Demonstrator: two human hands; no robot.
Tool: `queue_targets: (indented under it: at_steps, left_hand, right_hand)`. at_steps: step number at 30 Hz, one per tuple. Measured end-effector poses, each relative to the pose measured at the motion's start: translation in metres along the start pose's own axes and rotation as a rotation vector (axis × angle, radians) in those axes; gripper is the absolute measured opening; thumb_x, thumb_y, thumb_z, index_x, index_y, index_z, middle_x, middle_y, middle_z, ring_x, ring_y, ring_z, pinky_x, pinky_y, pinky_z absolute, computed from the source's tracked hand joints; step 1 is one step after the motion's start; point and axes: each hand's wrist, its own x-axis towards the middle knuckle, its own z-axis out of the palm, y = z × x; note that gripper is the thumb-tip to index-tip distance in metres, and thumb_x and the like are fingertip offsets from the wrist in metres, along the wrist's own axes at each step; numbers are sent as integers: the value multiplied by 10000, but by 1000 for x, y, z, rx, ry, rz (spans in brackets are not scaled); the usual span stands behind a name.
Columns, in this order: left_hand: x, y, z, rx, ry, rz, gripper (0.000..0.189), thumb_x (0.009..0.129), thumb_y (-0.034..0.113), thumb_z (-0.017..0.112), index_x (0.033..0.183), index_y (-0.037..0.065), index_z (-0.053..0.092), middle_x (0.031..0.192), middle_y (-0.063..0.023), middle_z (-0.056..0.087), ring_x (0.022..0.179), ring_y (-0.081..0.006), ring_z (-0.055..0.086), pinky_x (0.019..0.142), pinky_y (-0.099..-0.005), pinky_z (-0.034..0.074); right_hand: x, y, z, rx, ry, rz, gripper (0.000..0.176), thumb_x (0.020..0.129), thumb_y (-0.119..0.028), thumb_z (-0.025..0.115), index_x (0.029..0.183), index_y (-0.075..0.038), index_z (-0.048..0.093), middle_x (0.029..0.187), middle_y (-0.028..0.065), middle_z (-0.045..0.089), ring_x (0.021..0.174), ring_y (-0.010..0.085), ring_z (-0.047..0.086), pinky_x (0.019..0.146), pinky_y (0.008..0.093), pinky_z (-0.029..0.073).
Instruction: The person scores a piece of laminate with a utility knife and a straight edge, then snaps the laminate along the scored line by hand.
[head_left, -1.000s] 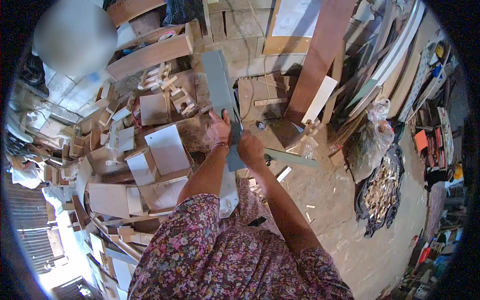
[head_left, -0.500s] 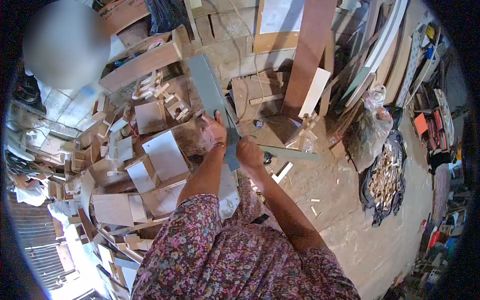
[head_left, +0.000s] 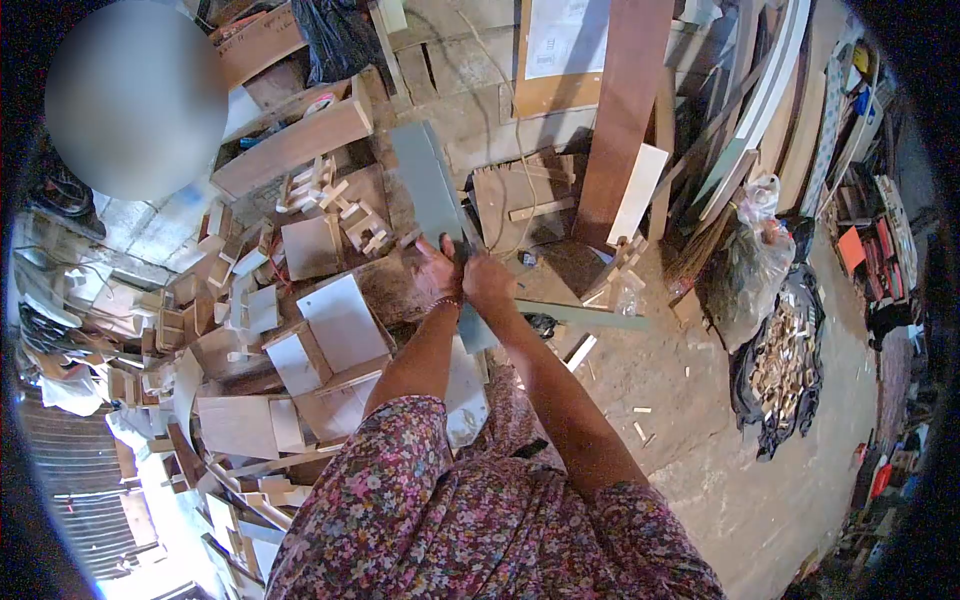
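A long grey-green board [head_left: 428, 185] lies lengthwise in front of me, its near end close to my body. My left hand [head_left: 437, 274] grips its left edge, the fingers bent round it. Against the right side of the same board, my right hand [head_left: 488, 284] is closed in a fist. Whatever may be inside that fist is hidden. The two hands are almost side by side across the board. A second grey-green strip [head_left: 590, 317] extends to the right from beneath my right forearm.
White-faced wooden box pieces [head_left: 342, 320] crowd the left, with small wooden joints [head_left: 365, 228] behind. A brown plank [head_left: 625, 120] leans at the back. Right of me are a black bag of wood offcuts [head_left: 780, 365] and a clear plastic bag [head_left: 750, 255]. Another person [head_left: 75, 190] is at far left.
My right hand has moved left and slightly up along the board, closer to my left hand. The whole view has shifted a little to the right and down.
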Motion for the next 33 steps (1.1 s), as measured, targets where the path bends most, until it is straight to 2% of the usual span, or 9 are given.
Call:
queue_targets:
  at_steps: [6,9,14,17,19,21,27,31,33]
  left_hand:
    - [-1,2,3,-16,207,92,452,778,423,369,957,9,392,483,-149,515,434,-298,519,353,-371,386]
    - [1,2,5,-35,141,65,459,777,419,372,973,5,388,486,-147,516,430,-301,516,429,-384,412]
    - [4,-4,8,-85,17,23,485,778,423,355,1022,4,360,519,-158,532,498,-317,534,684,-418,404]
    - [7,0,-2,-99,-203,-104,560,759,475,365,1078,27,257,724,-242,540,660,-397,527,523,-465,419]
    - [6,3,1,-87,-163,-105,549,755,480,371,1060,30,292,693,-235,544,623,-371,538,535,-445,425]
    - [1,3,11,-29,86,-59,517,776,434,348,1068,8,321,540,-171,539,553,-323,545,729,-420,387]
    - [1,3,3,20,24,6,517,782,424,345,1056,-14,336,522,-159,536,540,-317,544,726,-423,389]
    - [2,6,-4,22,41,-2,514,784,429,336,1065,-1,313,554,-173,544,566,-320,549,716,-415,397]
    - [5,7,-9,-46,-213,-110,510,784,441,323,1067,17,292,615,-189,556,605,-334,549,711,-424,397]
  right_hand:
    - [-65,16,-12,79,-142,154,226,759,-176,356,871,-1,445,716,205,553,683,338,554,590,418,452]
    - [-64,16,-12,7,104,-105,222,760,-176,346,832,-2,464,721,203,553,698,338,551,587,416,452]
    - [7,0,6,11,59,19,173,706,-168,434,726,-20,519,733,175,560,656,317,561,557,408,448]
    - [8,1,9,-4,82,-29,181,715,-161,418,724,-9,516,728,174,560,654,313,562,557,404,450]
    - [-1,8,4,-22,92,-101,193,727,-160,404,727,-1,513,740,179,560,667,310,562,568,402,452]
    - [-33,18,1,-44,-34,-22,206,761,-176,361,784,-21,495,691,172,560,664,309,563,545,416,451]
    - [-77,20,-23,-40,2,-62,204,769,-194,375,765,-7,457,637,182,555,599,325,559,532,419,445]
    - [-18,9,-8,16,10,-64,235,775,-200,353,780,7,465,689,190,558,642,329,558,567,408,446]
    - [9,-8,-10,24,-53,61,259,780,-203,327,816,4,478,745,195,554,699,320,554,617,402,441]
